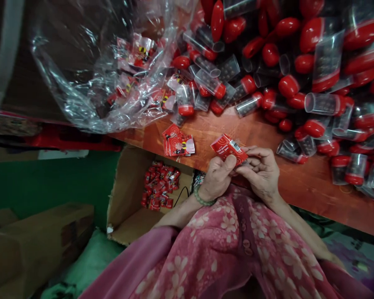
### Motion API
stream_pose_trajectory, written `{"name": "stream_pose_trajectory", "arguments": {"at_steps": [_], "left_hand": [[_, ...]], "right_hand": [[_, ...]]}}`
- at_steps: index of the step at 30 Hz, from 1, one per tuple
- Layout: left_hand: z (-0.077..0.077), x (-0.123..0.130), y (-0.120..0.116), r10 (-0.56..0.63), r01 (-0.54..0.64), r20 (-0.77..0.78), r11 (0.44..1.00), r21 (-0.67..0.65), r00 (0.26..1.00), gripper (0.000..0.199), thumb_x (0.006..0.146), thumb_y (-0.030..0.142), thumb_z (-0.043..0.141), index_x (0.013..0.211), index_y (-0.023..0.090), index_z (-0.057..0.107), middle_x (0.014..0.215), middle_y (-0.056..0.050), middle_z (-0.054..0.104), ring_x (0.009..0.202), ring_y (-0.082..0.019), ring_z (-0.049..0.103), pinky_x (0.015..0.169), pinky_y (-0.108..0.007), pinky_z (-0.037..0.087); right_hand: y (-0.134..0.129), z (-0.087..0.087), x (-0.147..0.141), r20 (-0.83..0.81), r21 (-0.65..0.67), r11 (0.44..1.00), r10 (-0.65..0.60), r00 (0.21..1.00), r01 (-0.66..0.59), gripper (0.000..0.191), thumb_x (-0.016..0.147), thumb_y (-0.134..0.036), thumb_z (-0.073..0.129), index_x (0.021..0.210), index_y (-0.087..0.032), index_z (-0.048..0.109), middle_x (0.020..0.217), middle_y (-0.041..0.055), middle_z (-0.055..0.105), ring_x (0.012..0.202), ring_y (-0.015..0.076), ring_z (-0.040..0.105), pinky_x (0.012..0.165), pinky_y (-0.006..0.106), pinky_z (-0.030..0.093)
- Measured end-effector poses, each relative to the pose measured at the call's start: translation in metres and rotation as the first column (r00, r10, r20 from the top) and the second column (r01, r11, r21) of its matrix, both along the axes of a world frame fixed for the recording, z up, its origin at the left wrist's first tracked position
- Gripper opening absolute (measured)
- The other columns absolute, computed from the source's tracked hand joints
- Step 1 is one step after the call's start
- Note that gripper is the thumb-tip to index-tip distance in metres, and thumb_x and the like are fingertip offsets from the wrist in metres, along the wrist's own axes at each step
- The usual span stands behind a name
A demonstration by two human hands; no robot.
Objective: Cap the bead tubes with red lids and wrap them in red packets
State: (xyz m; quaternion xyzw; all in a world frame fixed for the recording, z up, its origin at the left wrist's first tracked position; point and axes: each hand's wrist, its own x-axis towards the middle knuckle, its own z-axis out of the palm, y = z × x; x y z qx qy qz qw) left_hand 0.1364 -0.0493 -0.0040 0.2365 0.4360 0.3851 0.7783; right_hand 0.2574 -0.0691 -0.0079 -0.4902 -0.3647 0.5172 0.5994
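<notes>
A red printed packet (226, 147) is held between my two hands at the table's front edge. My left hand (217, 176), with a green bead bracelet at the wrist, pinches the packet's lower side with the thumb on top. My right hand (262, 172) has its fingers curled at the packet's right end; part of what lies between those fingers is hidden. To the left, a small stack of red packets (178, 142) lies on the wooden table (314, 182).
Many clear tubes with red caps (324, 104) are heaped at the back and right. A clear plastic bag (102, 112) with more packets lies back left. Below the table edge, a cardboard box (124, 199) holds wrapped red pieces (158, 187).
</notes>
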Motion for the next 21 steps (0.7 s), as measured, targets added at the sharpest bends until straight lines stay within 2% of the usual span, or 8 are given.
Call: {"name": "stream_pose_trajectory", "arguments": {"at_steps": [2, 6, 11, 14, 16, 18, 21], "left_hand": [[0.000, 0.000, -0.004, -0.018, 0.019, -0.009, 0.999, 0.044, 1.000, 0.064, 0.078, 0.076, 0.072, 0.096, 0.014, 0.078, 0.073, -0.003, 0.069, 0.070, -0.013, 0.059, 0.068, -0.026, 0.047], [0.001, -0.002, -0.009, -0.028, 0.029, -0.025, 0.998, 0.055, 0.999, 0.065, 0.078, 0.077, 0.071, 0.078, 0.012, 0.075, 0.062, 0.000, 0.059, 0.059, -0.008, 0.046, 0.060, -0.023, 0.039], [0.000, -0.006, -0.012, -0.010, 0.010, 0.001, 0.998, 0.063, 1.000, 0.063, 0.077, 0.074, 0.074, 0.091, 0.012, 0.078, 0.066, 0.001, 0.058, 0.060, -0.006, 0.046, 0.058, -0.020, 0.039], [0.001, -0.012, -0.013, -0.002, 0.001, 0.006, 0.999, 0.053, 1.000, 0.064, 0.077, 0.073, 0.075, 0.096, 0.012, 0.079, 0.069, 0.000, 0.062, 0.060, -0.007, 0.048, 0.059, -0.020, 0.041], [0.003, -0.021, -0.013, -0.001, 0.001, -0.007, 0.999, 0.055, 1.000, 0.061, 0.078, 0.071, 0.074, 0.099, 0.014, 0.080, 0.080, -0.004, 0.071, 0.065, -0.009, 0.056, 0.064, -0.022, 0.047], [0.005, -0.036, -0.016, -0.003, 0.007, -0.060, 0.997, 0.080, 0.998, 0.056, 0.083, 0.068, 0.072, 0.102, 0.016, 0.080, 0.098, -0.009, 0.077, 0.081, -0.016, 0.068, 0.077, -0.028, 0.055], [0.007, -0.075, -0.027, 0.023, 0.006, -0.246, 0.993, 0.120, 0.969, 0.052, 0.087, 0.063, 0.070, 0.108, 0.017, 0.080, 0.118, -0.014, 0.078, 0.106, -0.025, 0.073, 0.097, -0.037, 0.056]], "right_hand": [[-0.001, 0.000, 0.001, -0.004, 0.022, 1.000, 0.005, 1.000, -0.004, 0.042, 0.071, -0.030, 0.095, 0.096, -0.028, 0.062, 0.100, -0.0053, 0.075, 0.068, 0.0090, 0.075, 0.060, 0.017, 0.064], [0.000, 0.002, 0.000, -0.079, 0.030, 0.999, 0.013, 0.997, -0.010, 0.044, 0.066, -0.026, 0.097, 0.086, -0.026, 0.059, 0.091, -0.0080, 0.076, 0.053, 0.0079, 0.071, 0.049, 0.016, 0.061], [0.004, 0.001, -0.006, -0.187, -0.063, 0.995, 0.060, 0.980, -0.073, 0.051, 0.059, -0.027, 0.100, 0.078, -0.025, 0.053, 0.080, -0.0099, 0.074, 0.046, 0.0087, 0.067, 0.042, 0.018, 0.059], [0.005, -0.001, -0.011, -0.220, -0.127, 0.981, 0.114, 0.969, -0.144, 0.054, 0.059, -0.032, 0.100, 0.078, -0.025, 0.050, 0.079, -0.0088, 0.073, 0.047, 0.0100, 0.067, 0.043, 0.020, 0.059], [0.004, -0.003, -0.012, -0.232, -0.143, 0.965, 0.182, 0.956, -0.219, 0.051, 0.063, -0.034, 0.098, 0.081, -0.025, 0.051, 0.085, -0.0067, 0.075, 0.051, 0.0103, 0.069, 0.047, 0.022, 0.061], [0.002, -0.003, -0.011, -0.205, -0.150, 0.942, 0.267, 0.942, -0.300, 0.046, 0.066, -0.035, 0.096, 0.085, -0.025, 0.055, 0.087, -0.0047, 0.075, 0.057, 0.0105, 0.070, 0.053, 0.023, 0.061], [-0.002, 0.002, -0.003, -0.055, -0.167, 0.913, 0.367, 0.929, -0.371, 0.036, 0.073, -0.034, 0.092, 0.090, -0.024, 0.062, 0.079, -0.0032, 0.074, 0.063, 0.0115, 0.070, 0.060, 0.023, 0.059]]}}
